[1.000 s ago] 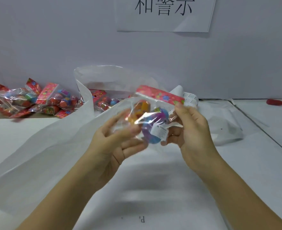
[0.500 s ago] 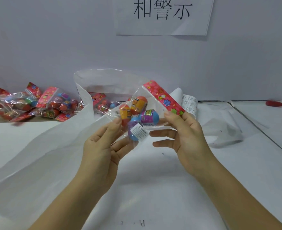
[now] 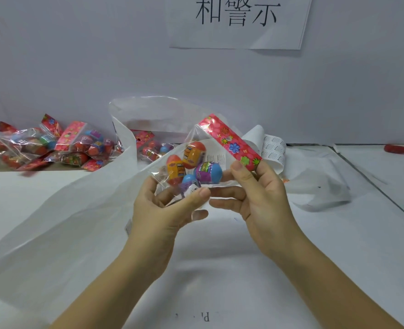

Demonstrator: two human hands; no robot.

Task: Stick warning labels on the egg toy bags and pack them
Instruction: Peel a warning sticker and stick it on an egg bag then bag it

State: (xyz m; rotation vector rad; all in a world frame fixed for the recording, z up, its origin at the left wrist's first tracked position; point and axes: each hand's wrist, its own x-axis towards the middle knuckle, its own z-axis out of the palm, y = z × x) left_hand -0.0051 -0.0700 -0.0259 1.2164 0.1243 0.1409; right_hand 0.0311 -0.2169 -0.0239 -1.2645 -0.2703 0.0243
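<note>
I hold one clear egg toy bag (image 3: 197,166) with a red flowered header card above the table. It contains several orange and blue-purple plastic eggs. My left hand (image 3: 165,210) grips the bag's lower corner, its thumb over a small white warning label (image 3: 191,189). My right hand (image 3: 260,198) pinches the lower end of the red header between thumb and forefinger. A white strip of warning labels (image 3: 272,151) lies behind my right hand.
A pile of egg toy bags (image 3: 51,146) lies at the far left by the wall. A large clear packing bag (image 3: 153,119) with several toy bags inside stands open at the back centre, its white plastic spreading left. Crumpled clear plastic (image 3: 319,186) lies at right. A red object (image 3: 397,148) rests far right.
The bag has tilted so its red header now slants up to the left. My left thumb has moved onto the white label on the bag's front.
</note>
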